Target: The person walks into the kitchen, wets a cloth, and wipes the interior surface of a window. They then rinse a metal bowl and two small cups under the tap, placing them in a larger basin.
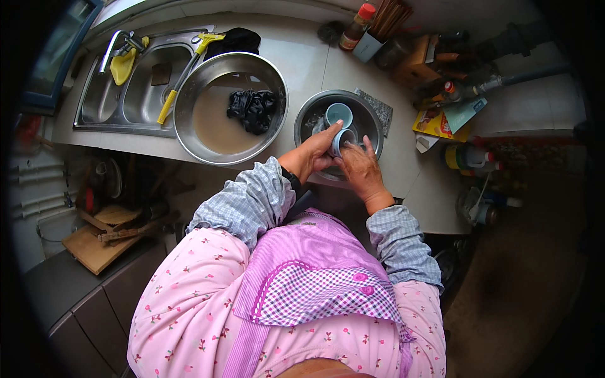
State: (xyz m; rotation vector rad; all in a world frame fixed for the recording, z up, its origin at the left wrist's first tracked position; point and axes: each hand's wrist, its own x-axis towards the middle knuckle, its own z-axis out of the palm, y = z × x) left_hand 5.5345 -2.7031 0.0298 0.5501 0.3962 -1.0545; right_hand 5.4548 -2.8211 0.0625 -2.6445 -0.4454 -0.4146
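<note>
A small light-blue cup [338, 142] is tilted over the near part of a metal basin [302, 111]. My left hand [319, 149] grips this cup from its left side, thumb pointing up along it. The fingers of my right hand [361, 167] reach into the cup's mouth, and its fingertips are partly hidden there. Just beyond, a second light-blue cup [339, 115] rests in the basin with its mouth up. Something pale and wet lies beside it, too unclear to name.
Left of the basin stands a large metal bowl [184, 118] of cloudy water holding a black bundle [253, 109]. A yellow-handled scraper [182, 82] leans between it and the double sink [151, 113]. Chopsticks in a holder [368, 46], a sauce bottle [357, 28] and a knife block [413, 66] line the back right.
</note>
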